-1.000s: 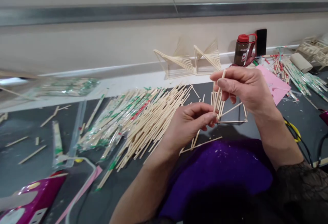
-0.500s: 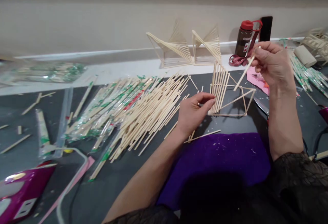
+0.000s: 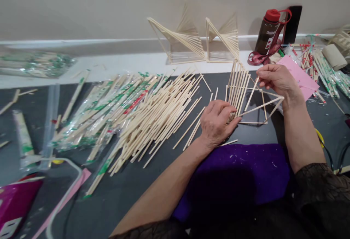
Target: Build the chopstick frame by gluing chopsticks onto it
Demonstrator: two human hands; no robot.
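My right hand (image 3: 277, 80) pinches the upper end of a wooden chopstick (image 3: 252, 94), held slanting beside the row of upright sticks on a chopstick frame (image 3: 254, 123). The stick's lower end is close to the frame's near left side; I cannot tell whether it touches. My left hand (image 3: 218, 122) is closed at the frame's near left corner, thumb and fingers around the bottoms of the row, which they partly hide. To its left lies a big pile of loose chopsticks (image 3: 161, 122). A purple cloth (image 3: 246, 166) lies in front of the frame.
Two finished-looking twisted stick models (image 3: 188, 46) stand against the wall. A dark bottle with a red cap (image 3: 268, 35) and a phone (image 3: 293, 27) are at the back right. Wrapped chopsticks (image 3: 106, 111) lie left, pink paper (image 3: 299, 77) right, a magenta device (image 3: 19, 202) front left.
My right hand has lowered and brought the chopstick down beside the row of sticks. My left hand has moved from the row's edge to close around its base. The view has shifted slightly.
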